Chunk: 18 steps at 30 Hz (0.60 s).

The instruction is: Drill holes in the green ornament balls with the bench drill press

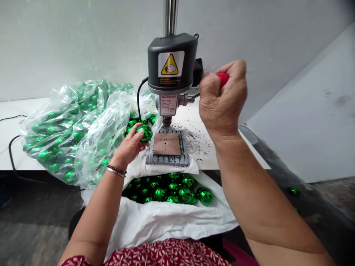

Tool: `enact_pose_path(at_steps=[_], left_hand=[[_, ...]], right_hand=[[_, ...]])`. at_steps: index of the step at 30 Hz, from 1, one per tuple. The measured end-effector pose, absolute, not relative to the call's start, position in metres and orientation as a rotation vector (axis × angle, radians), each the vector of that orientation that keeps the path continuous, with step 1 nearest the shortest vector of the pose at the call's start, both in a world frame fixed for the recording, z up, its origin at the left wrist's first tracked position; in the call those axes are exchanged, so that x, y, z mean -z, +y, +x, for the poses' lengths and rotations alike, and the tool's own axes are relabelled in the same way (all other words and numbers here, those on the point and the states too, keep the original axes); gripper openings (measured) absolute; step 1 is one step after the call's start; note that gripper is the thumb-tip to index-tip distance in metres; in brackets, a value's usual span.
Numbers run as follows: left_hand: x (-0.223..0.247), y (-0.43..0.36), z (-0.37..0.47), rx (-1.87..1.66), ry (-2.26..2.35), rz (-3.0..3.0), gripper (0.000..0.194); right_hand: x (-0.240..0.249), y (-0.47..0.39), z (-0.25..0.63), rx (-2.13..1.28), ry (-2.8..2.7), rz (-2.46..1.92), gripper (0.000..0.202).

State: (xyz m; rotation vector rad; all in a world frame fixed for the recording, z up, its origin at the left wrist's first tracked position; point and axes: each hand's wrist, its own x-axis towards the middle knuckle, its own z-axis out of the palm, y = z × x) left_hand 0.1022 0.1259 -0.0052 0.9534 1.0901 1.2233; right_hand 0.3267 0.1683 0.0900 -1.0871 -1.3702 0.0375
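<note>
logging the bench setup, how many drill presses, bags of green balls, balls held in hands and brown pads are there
Grey mini bench drill press: 1
Clear plastic bag of shiny green balls: 1
White bag of shiny green balls: 1
Shiny green ball held in the left hand: 1
Brown square pad with a centre hole: 1
Total: 5

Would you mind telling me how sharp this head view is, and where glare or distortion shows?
Head view: centre sharp, the drill press label readable; bright glare spots on the green ball in the left hand; the right hand and forearm loom large and stretched; the right edge smears.
</note>
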Motion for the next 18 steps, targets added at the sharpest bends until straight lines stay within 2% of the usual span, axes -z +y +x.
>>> enact_pose_path(at_steps=[6, 11, 18], left_hand=[[0.018, 0.138, 0.140, -0.946, 1.205, 0.829, 0.046], [0.031, 0.157, 0.153, -0.951, 1.521, 1.043, 0.042], [0.045, 0.165, 0.164, -0.972, 1.624, 1.276, 0.039]], right_hand=[[-0.121, 0.167, 0.324, -0.144, -1.339, -1.269, 0.030], [-0.129, 0.169, 0.324, -0.165, -1.345, -1.301, 0.036], [-0.128, 0.168, 0.325, -0.175, -1.354, -1.292, 0.037]])
